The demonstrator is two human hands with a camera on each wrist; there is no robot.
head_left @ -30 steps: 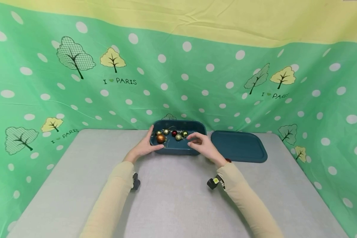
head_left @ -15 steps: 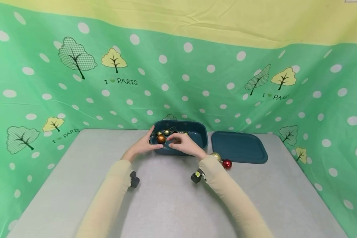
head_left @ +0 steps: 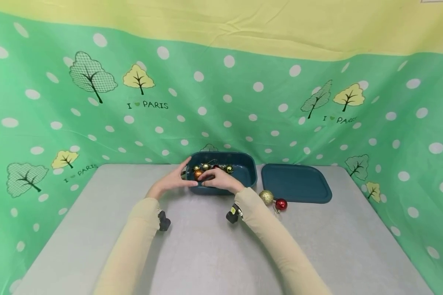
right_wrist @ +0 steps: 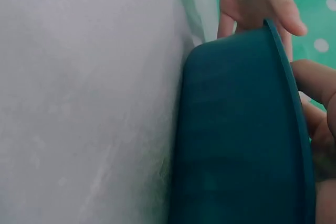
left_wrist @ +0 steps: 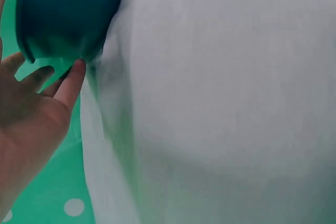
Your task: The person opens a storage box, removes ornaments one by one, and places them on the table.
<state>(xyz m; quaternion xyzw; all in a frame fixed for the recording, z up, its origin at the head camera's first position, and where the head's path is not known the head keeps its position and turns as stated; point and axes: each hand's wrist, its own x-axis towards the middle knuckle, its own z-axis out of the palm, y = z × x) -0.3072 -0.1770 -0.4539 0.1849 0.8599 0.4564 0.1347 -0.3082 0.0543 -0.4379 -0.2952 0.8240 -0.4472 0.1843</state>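
A dark blue box (head_left: 245, 178) stands at the back of the table with several small Christmas baubles in it. My left hand (head_left: 171, 180) spans its left end, thumb along the front rim; in the left wrist view my left hand (left_wrist: 39, 106) has its fingers against the box end. Inside the box, my right hand (head_left: 218, 179) has curved fingers at an orange bauble (head_left: 197, 173) and partly covers it. Whether they pinch it cannot be made out. Gold baubles (head_left: 206, 166) lie behind. In the right wrist view the box wall (right_wrist: 236, 129) hides the bauble.
A flat blue lid (head_left: 295, 183) lies right of the box. In front of the lid's left corner rest a gold glitter bauble (head_left: 266, 197) and a shiny red bauble (head_left: 281, 204). A green printed curtain (head_left: 221, 102) hangs just behind the box.
My right hand has moved left across the box from its right side to the orange bauble. The gold and red baubles on the table have come into view. The left hand stays at the box end.
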